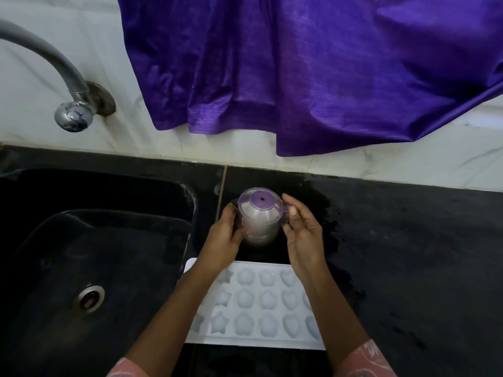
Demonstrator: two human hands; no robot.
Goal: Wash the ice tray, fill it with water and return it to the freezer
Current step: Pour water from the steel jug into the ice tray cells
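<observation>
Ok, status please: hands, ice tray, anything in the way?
Left hand grips steel jug; right hand open beside lid. Ice tray flat on counter, forearms above it.

Pink floral sleeves (364, 360), bare forearms (168, 308)

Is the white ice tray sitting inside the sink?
No, the ice tray lies flat on the black counter, to the right of the sink and outside its basin.

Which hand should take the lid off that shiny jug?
Probably the right hand: it sits free right beside the clear lid, while the left hand grips the steel jug, steadying it.
</observation>
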